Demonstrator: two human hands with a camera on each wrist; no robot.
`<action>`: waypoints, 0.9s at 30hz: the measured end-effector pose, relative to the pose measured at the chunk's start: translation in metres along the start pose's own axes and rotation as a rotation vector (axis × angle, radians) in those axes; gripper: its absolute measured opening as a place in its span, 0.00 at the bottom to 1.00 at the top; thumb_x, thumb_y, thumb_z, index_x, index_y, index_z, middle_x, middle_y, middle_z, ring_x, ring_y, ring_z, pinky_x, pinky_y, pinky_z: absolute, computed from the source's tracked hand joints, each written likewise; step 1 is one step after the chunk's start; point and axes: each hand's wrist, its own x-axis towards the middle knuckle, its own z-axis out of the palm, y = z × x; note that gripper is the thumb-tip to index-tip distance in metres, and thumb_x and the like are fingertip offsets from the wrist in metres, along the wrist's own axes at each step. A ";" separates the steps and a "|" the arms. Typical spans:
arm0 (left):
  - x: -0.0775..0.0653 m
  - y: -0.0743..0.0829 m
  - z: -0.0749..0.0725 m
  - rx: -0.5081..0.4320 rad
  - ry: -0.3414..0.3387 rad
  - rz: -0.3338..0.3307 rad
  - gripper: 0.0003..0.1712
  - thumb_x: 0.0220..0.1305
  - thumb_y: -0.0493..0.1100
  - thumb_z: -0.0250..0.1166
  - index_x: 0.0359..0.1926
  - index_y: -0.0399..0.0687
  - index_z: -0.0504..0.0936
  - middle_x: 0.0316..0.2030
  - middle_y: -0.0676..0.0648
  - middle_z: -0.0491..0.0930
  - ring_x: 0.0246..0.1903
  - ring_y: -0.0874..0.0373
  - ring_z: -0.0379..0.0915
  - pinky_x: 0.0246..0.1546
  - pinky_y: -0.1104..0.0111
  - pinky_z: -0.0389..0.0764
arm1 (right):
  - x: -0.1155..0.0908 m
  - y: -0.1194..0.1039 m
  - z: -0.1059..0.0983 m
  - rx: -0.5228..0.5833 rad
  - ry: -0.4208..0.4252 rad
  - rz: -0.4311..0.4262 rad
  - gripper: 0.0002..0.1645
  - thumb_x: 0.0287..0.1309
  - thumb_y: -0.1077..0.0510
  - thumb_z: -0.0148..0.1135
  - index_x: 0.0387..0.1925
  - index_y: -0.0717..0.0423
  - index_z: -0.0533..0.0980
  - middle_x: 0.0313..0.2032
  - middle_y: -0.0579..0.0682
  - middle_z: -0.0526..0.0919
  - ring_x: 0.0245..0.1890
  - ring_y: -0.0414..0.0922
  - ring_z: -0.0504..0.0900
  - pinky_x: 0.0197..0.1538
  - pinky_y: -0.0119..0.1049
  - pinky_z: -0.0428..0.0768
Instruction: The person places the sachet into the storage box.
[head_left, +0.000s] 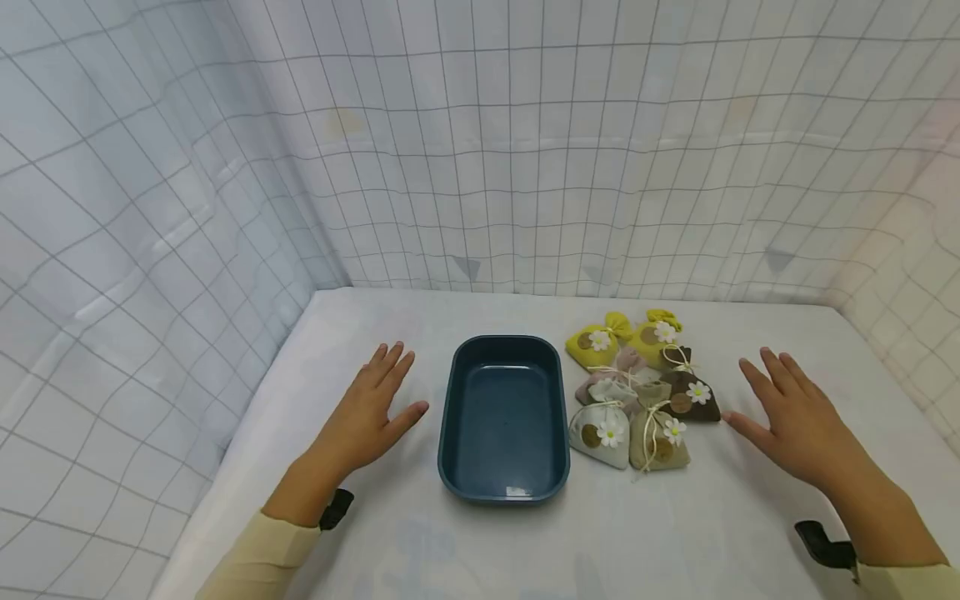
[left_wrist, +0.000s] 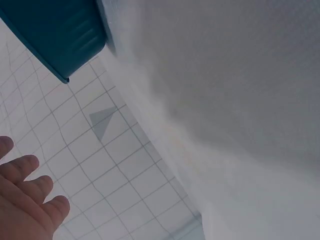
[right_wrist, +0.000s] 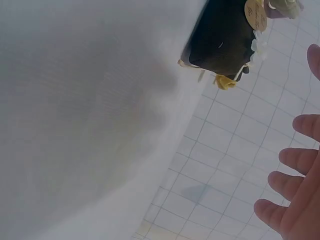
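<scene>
A dark blue rectangular tub [head_left: 504, 425] stands on the white table between the hands, with nothing inside it. Right beside it lies a cluster of small drawstring pouches with daisy trims: two yellow [head_left: 592, 346], a pink one [head_left: 628, 362], a pale grey one [head_left: 600, 433], a tan one [head_left: 660, 442] and a dark brown one [head_left: 690, 396]. My left hand [head_left: 371, 417] is left of the tub, fingers spread and holding nothing. My right hand [head_left: 795, 421] is spread flat to the right of the pouches, its thumb tip close to the brown pouch.
White cloth with a dark grid [head_left: 510, 167] hangs behind the table and along both sides. The white tabletop [head_left: 420, 542] runs toward me in front of the tub. Dark wrist straps [head_left: 823, 546] sit at the sleeve cuffs.
</scene>
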 end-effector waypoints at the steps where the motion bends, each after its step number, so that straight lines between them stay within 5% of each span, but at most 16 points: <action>1: 0.001 0.001 0.000 -0.014 0.002 0.016 0.45 0.69 0.61 0.61 0.77 0.42 0.57 0.76 0.41 0.51 0.76 0.44 0.38 0.69 0.43 0.51 | 0.001 0.000 -0.001 -0.004 0.007 -0.005 0.49 0.64 0.42 0.63 0.71 0.70 0.58 0.71 0.76 0.51 0.74 0.69 0.40 0.68 0.69 0.44; 15: 0.011 0.016 0.011 -0.071 -0.121 0.185 0.50 0.63 0.67 0.63 0.75 0.43 0.61 0.76 0.45 0.52 0.76 0.44 0.41 0.67 0.44 0.58 | 0.006 0.001 -0.005 0.073 0.015 0.011 0.42 0.65 0.45 0.64 0.68 0.71 0.63 0.67 0.75 0.59 0.66 0.74 0.57 0.64 0.70 0.55; 27: 0.005 0.019 0.014 -0.181 -0.180 0.161 0.51 0.60 0.64 0.68 0.75 0.43 0.61 0.77 0.48 0.52 0.76 0.48 0.40 0.68 0.46 0.58 | 0.007 -0.005 -0.002 0.269 -0.050 0.087 0.40 0.69 0.44 0.59 0.70 0.66 0.62 0.69 0.71 0.59 0.66 0.73 0.58 0.57 0.74 0.60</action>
